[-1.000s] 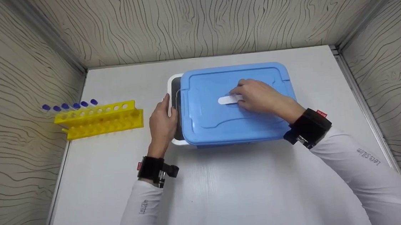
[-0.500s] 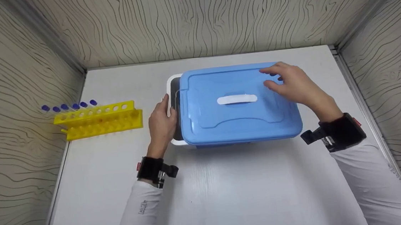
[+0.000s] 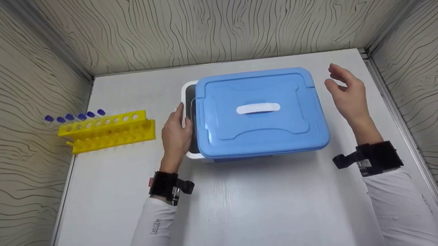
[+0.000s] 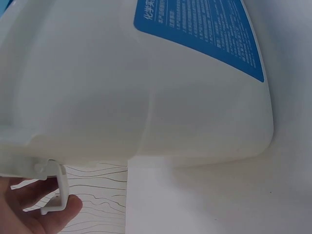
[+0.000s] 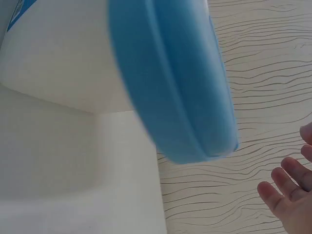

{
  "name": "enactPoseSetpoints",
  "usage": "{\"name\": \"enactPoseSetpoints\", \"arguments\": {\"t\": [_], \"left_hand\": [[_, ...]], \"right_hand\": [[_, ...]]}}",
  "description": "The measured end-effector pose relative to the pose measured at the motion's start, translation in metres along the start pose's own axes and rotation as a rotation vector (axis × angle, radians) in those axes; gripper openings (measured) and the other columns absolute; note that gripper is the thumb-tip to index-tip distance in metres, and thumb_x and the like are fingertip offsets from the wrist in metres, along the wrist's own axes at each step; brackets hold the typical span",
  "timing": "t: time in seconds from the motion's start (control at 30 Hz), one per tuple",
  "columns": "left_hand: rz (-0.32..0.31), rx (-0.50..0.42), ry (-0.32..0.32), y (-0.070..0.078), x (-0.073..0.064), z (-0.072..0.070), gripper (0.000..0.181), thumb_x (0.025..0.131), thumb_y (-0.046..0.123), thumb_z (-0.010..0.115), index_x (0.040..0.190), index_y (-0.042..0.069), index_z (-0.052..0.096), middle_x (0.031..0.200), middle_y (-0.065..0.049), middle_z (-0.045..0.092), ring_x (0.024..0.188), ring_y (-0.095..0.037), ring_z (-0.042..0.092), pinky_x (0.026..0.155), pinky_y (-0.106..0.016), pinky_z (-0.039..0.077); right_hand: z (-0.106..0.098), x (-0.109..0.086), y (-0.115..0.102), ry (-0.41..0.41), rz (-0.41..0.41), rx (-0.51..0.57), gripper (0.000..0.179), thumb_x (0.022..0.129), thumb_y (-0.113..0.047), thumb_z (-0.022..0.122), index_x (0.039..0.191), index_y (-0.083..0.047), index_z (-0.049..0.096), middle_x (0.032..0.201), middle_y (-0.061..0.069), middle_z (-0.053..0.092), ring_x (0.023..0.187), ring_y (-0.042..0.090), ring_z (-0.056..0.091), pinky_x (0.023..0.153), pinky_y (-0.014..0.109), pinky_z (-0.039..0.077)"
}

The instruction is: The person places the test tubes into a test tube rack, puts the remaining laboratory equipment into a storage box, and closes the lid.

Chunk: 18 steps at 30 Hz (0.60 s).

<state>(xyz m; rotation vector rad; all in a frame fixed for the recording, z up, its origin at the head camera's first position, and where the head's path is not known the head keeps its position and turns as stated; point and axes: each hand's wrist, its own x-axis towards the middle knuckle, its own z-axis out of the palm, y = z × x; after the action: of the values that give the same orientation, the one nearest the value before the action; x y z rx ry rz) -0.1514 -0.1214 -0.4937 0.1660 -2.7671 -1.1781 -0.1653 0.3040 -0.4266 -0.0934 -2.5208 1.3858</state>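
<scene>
A white plastic storage box (image 4: 87, 87) stands on the table. Its blue lid (image 3: 255, 92) sits shifted to the right, baring the white rim (image 3: 195, 155) and dark inside at the left end. A white handle (image 3: 258, 107) lies at the lid's middle. My left hand (image 3: 175, 138) rests along the box's left end, fingers extended. In the left wrist view its fingers (image 4: 68, 214) are beside a white hanging latch (image 4: 62, 187). My right hand (image 3: 351, 95), fingers relaxed and holding nothing, is off the lid's right edge, apart from it.
A yellow test tube rack (image 3: 112, 133) stands at the left of the white table (image 3: 265, 209). Several tubes with dark blue caps (image 3: 81, 116) lean in a row behind it. Wood-patterned walls (image 3: 215, 21) enclose the back and sides.
My right hand has let go of the lid's handle and moved right, past the lid's edge. The left hand has stayed at the box's left end.
</scene>
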Motion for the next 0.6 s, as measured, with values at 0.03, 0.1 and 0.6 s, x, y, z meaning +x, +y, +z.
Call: {"name": "enactPoseSetpoints", "arguments": {"t": [0.03,0.1,0.6], "left_hand": [[-0.002,-0.001,-0.001,0.0,0.0,0.0,0.053,0.098,0.023,0.052,0.149,0.012,0.045,0.125,-0.016,0.067,0.101,-0.027,0.064,0.095,-0.042,0.054],[-0.005,-0.003,0.001,0.0,0.0,0.0,0.053,0.099,0.023,0.052,0.149,0.012,0.045,0.124,-0.015,0.067,0.099,-0.027,0.063,0.095,-0.041,0.054],[0.004,0.002,0.008,0.001,0.0,0.001,0.052,0.098,0.022,0.052,0.149,0.011,0.046,0.108,-0.014,0.068,0.08,-0.023,0.054,0.073,-0.033,0.049]], "right_hand": [[0.001,-0.001,0.005,-0.002,0.03,0.018,0.049,0.1,-0.022,0.055,0.147,-0.009,0.048,0.15,0.014,0.051,0.136,0.022,0.049,0.11,0.032,0.045],[0.003,-0.003,0.013,-0.027,0.1,0.052,0.053,0.101,-0.025,0.054,0.151,-0.01,0.042,0.155,0.012,0.044,0.143,0.026,0.043,0.117,0.041,0.04],[0.029,-0.016,0.038,-0.236,0.444,0.391,0.073,0.103,-0.048,0.042,0.161,-0.018,0.009,0.169,0.003,0.006,0.157,0.021,0.0,0.129,0.042,0.003]]}}
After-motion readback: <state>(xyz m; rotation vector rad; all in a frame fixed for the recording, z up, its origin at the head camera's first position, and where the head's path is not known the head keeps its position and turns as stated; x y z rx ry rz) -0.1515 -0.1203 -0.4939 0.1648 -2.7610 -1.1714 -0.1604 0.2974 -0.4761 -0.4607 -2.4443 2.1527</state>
